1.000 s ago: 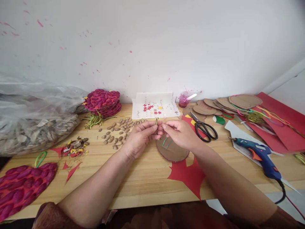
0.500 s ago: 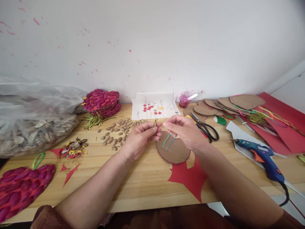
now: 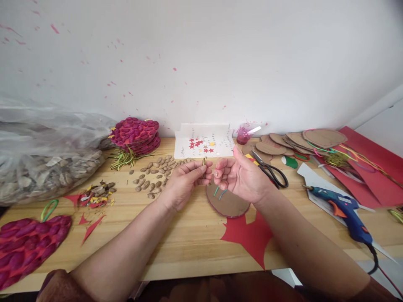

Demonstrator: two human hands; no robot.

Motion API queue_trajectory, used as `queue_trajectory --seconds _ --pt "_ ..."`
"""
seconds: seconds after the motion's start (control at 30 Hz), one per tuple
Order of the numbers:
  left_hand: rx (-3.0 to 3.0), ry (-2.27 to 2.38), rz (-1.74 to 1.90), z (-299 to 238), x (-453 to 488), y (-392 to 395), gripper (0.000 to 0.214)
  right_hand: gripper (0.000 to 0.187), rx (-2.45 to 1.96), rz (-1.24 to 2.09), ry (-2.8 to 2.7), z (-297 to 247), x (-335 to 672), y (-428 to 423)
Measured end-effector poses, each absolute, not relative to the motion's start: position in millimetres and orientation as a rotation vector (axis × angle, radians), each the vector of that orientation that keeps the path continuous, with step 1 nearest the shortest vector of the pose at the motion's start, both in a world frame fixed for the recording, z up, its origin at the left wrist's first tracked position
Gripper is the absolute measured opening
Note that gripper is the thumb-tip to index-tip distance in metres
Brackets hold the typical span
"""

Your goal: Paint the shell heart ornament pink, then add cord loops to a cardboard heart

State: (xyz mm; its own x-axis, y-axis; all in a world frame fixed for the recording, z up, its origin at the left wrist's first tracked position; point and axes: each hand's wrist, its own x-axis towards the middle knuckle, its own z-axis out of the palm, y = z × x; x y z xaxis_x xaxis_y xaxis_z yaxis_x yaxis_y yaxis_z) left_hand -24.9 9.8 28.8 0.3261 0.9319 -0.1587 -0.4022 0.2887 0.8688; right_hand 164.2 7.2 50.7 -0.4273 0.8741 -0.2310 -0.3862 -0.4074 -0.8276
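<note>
Near the middle of the bench, my left hand (image 3: 185, 182) pinches a small loop of yellow-and-dark cord (image 3: 204, 161) between thumb and fingers. Just right of it, my right hand (image 3: 244, 176) has its palm turned up. Its thumb is lifted away from loosely curled fingers, and a tiny pale speck shows at a fingertip. Beneath my right hand lies a round cardboard disc (image 3: 225, 205) with a pinkish rim and green-blue cord ends across its upper part, partly hidden. A cut red paper piece (image 3: 248, 239) lies against the disc's near edge.
Scissors (image 3: 273, 174) and a blue glue gun (image 3: 344, 207) lie to the right, below stacked cardboard discs (image 3: 324, 137). Brown shells (image 3: 154, 176) are scattered to the left, beside a plastic bag of shells (image 3: 47, 167). Magenta-covered pieces (image 3: 135, 132) are stacked behind, near lettered paper (image 3: 185, 151).
My right hand has turned palm up, its thumb lifting off the fingertips that were pressed together. My left hand keeps its pinch on the cord loop.
</note>
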Motion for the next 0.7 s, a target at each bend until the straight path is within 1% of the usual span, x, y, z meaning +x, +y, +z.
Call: queue_trajectory --seconds 0.07,0.17,0.23,0.3,0.43,0.47,0.53,0.57,0.63,0.7 --pt "0.838 0.775 1.031 27.7 -25.3 10.6 0.029 0.06 -0.86 1.927 -0.925 49.3 165.3 7.4" --pt "0.843 0.764 1.035 27.2 -25.2 10.7 0.026 0.04 -0.86 1.882 -0.991 46.3 165.7 6.2" --pt "0.833 0.757 1.039 27.9 -24.9 10.2 0.026 0.033 -0.874 1.837 -1.078 45.4 164.5 3.5" --pt "0.81 0.764 1.047 28.9 -24.6 9.8 0.027 0.032 -0.914 1.798 -1.239 46.3 162.4 -1.3" --pt "0.774 0.793 1.046 29.3 -24.7 9.9 0.026 0.046 -0.98 1.699 -1.701 53.8 158.8 -16.2" --pt "0.771 0.797 1.04 28.9 -25.0 10.0 0.025 0.043 -0.959 1.67 -1.826 56.4 158.5 -20.0" --pt "0.764 0.806 1.022 27.7 -25.5 10.1 0.026 0.024 -0.876 1.595 -2.048 61.3 158.7 -25.8" --pt "0.762 0.814 1.007 27.2 -25.7 9.9 0.028 0.02 -0.838 1.543 -2.103 63.3 158.9 -27.5" --pt "0.781 0.834 0.99 26.3 -25.8 9.6 0.03 0.026 -0.843 1.406 -2.07 65.6 159.2 -28.3" --pt "0.862 0.859 0.978 26.2 -25.3 9.2 0.028 0.018 -0.948 1.146 -1.936 64.7 159.7 -25.5"
